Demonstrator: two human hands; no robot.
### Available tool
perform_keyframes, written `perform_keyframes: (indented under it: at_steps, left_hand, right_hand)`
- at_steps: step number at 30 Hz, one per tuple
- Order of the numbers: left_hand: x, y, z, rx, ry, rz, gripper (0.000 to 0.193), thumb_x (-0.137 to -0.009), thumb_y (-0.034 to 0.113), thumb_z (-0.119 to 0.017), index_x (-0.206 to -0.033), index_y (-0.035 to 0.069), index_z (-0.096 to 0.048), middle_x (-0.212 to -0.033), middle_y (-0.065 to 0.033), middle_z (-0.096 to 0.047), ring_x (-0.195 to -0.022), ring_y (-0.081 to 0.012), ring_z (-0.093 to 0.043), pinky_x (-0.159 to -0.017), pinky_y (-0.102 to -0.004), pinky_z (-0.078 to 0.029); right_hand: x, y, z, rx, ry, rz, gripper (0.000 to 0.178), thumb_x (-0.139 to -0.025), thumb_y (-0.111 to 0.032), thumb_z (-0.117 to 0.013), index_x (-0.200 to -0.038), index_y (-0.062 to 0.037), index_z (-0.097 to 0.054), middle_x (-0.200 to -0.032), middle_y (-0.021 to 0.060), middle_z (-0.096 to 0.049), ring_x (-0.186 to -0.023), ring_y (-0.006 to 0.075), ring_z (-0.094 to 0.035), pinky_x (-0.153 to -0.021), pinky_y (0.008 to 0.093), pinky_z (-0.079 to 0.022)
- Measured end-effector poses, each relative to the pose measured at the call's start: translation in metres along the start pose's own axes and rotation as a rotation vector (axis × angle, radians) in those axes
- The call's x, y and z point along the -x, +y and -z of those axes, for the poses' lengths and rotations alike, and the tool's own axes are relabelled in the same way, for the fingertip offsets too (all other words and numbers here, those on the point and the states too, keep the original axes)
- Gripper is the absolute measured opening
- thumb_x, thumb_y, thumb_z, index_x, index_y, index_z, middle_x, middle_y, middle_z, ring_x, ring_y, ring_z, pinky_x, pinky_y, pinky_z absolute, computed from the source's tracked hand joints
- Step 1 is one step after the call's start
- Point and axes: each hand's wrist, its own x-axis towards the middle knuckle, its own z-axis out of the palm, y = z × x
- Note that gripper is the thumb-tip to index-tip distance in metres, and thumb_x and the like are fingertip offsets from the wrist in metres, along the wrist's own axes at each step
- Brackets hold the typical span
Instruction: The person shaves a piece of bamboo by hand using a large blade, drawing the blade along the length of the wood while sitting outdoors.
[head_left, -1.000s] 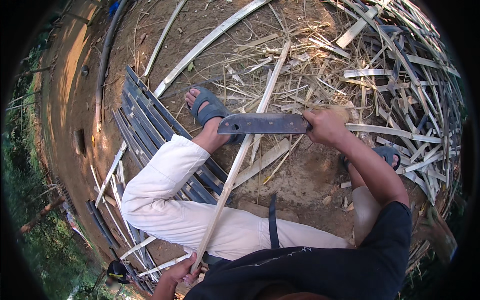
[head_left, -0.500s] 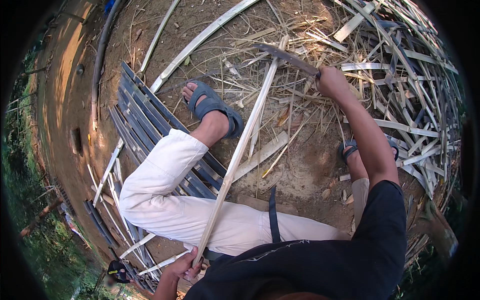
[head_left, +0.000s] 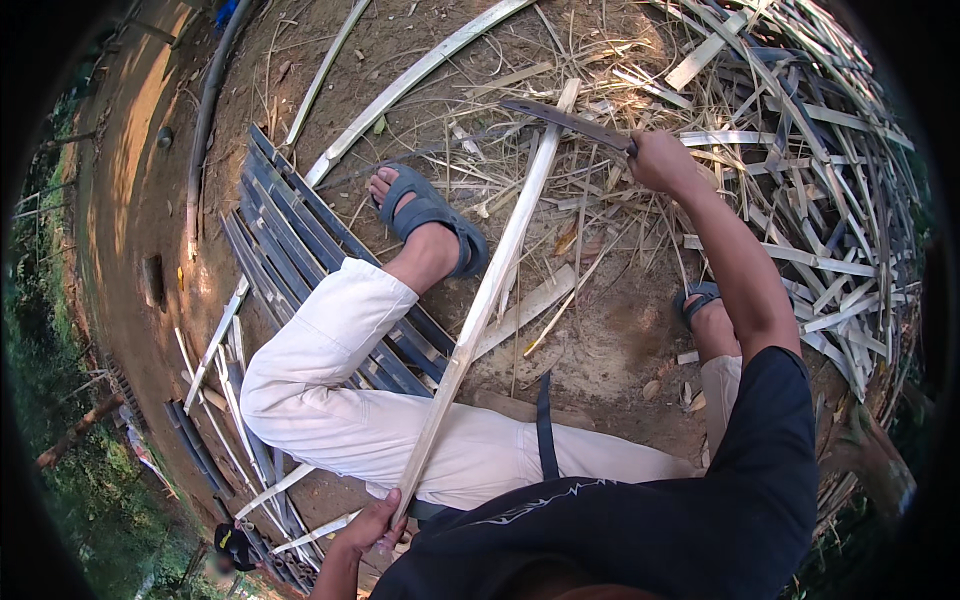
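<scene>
A long pale bamboo strip [head_left: 485,290] runs slantwise across my thigh, from my lap up to the litter of shavings. Its near end is gripped in my left hand [head_left: 376,522], low in the view beside my hip. My right hand [head_left: 662,162], arm stretched forward, is closed round the handle of a long dark-bladed knife [head_left: 580,124]. The blade lies across the strip close to its far end; whether its edge bites into the wood I cannot tell. The handle is mostly hidden inside my fist.
Dark bamboo slats [head_left: 300,240] lie in a row under my bent leg. A big heap of split strips [head_left: 830,200] rises at the right, with thin shavings [head_left: 610,80] beside it. Long curved strips [head_left: 430,65] and a dark pole [head_left: 205,130] lie farther left.
The strip has turned a little in my left hand, showing a broader face. My right hand has shifted slightly left, and the knife's tip sits a bit lower.
</scene>
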Motion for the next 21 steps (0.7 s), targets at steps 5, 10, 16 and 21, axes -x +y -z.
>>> perform_keyframes:
  at_steps: [5,10,16,21]
  left_hand:
    - [0.005,0.0,-0.006,0.145,-0.173,0.007,0.073,-0.091,0.077,-0.032,-0.064,0.01,-0.044,-0.046,0.0007,-0.034,-0.035,-0.0095,-0.027,-0.034,-0.027,-0.023]
    - [0.002,0.0,0.009,0.072,-0.099,-0.021,0.072,-0.091,0.076,-0.032,-0.065,0.01,-0.044,-0.047,0.0009,-0.035,-0.036,-0.009,-0.027,-0.034,-0.0268,-0.022]
    - [-0.004,0.002,0.005,0.095,-0.139,0.018,0.072,-0.092,0.076,-0.031,-0.065,0.01,-0.045,-0.048,0.0009,-0.036,-0.035,-0.0097,-0.028,-0.033,-0.0266,-0.023]
    - [0.003,0.014,0.005,0.071,-0.132,0.003,0.071,-0.093,0.074,-0.031,-0.065,0.011,-0.044,-0.049,0.0008,-0.038,-0.035,-0.0094,-0.029,-0.033,-0.0265,-0.024]
  right_hand:
    - [0.037,-0.033,0.003,0.114,-0.009,0.211,0.021,-0.081,-0.018,-0.059,-0.095,-0.0024,-0.062,-0.083,0.0225,-0.068,-0.082,0.04,-0.068,-0.078,0.0506,-0.054]
    - [0.006,-0.022,0.003,-0.063,0.005,-0.114,0.02,-0.081,-0.014,-0.057,-0.094,-0.0008,-0.064,-0.088,0.0238,-0.069,-0.086,0.0398,-0.068,-0.081,0.0483,-0.055]
    - [-0.014,0.011,0.005,0.002,0.059,-0.254,0.024,-0.081,-0.014,-0.057,-0.096,0.0009,-0.069,-0.096,0.0245,-0.07,-0.091,0.0389,-0.069,-0.079,0.0465,-0.056]
    - [-0.011,0.0,-0.011,-0.016,0.101,-0.121,0.024,-0.084,-0.016,-0.058,-0.101,-0.0002,-0.064,-0.09,0.0248,-0.068,-0.088,0.041,-0.068,-0.081,0.0499,-0.054]
